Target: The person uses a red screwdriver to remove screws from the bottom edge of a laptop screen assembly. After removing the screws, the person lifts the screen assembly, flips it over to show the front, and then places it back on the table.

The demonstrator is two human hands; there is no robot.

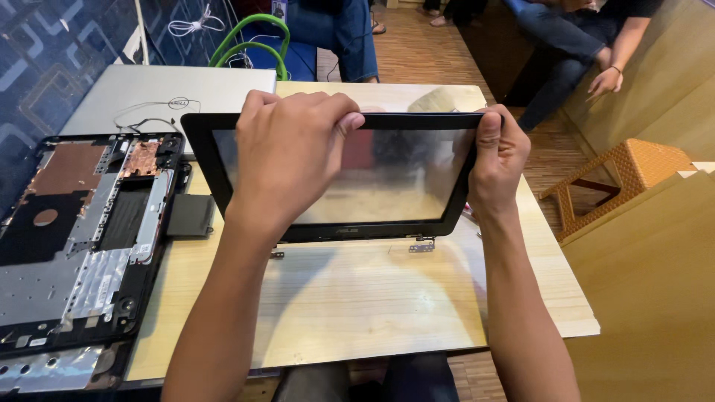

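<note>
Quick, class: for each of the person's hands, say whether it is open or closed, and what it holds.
Left hand: closed on the top edge of the black screen bezel.
Right hand: closed on the bezel's top right corner.

I am sitting in what looks like a small laptop repair shop. An opened laptop base (82, 238) is lying gutted on my wooden table (357, 298), a silver lid (164, 93) is resting behind it, and other people (581, 45) are sitting nearby on the wood floor beside a small woven stool (618, 179).
</note>
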